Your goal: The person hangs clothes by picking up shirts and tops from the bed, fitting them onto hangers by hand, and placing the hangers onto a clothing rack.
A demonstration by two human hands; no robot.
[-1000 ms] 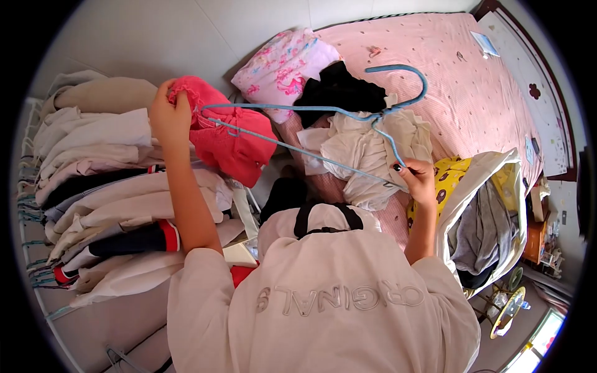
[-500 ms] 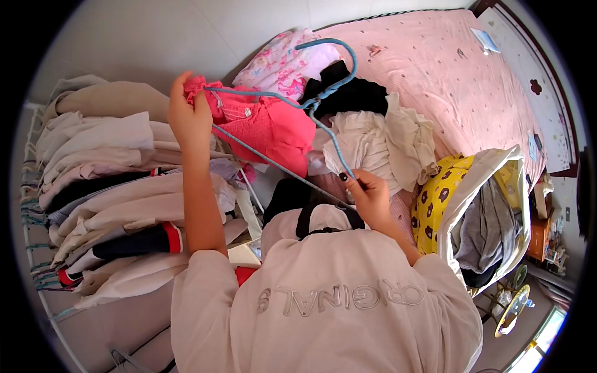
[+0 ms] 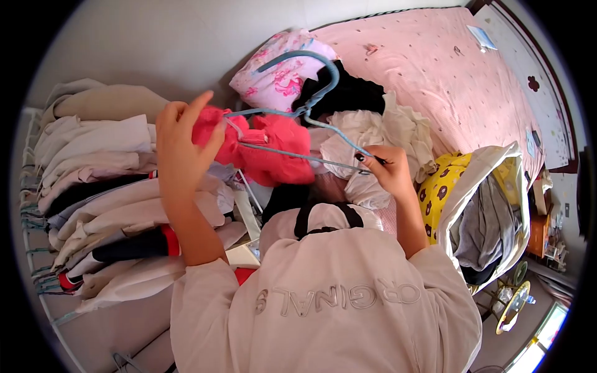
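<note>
A blue clothes hanger (image 3: 297, 114) is tilted in front of me, its hook toward the far side. My right hand (image 3: 389, 169) pinches its right corner. A bright pink garment (image 3: 277, 140) with a gathered edge hangs around the hanger's left end. My left hand (image 3: 182, 140) is beside that garment, fingers and thumb spread apart. Whether its fingertips touch the cloth I cannot tell.
Clothes on a white rack (image 3: 38, 273) fill the left side. White clothing (image 3: 407, 127), a black garment (image 3: 348, 93) and a floral bundle (image 3: 267, 68) lie on the pink bed (image 3: 429, 68). A yellow patterned basket (image 3: 436, 196) with grey clothes stands right.
My left hand has opened from its grip on the pink garment and moved slightly down. My right hand has moved right and up, and the hanger has tilted and dropped a little.
</note>
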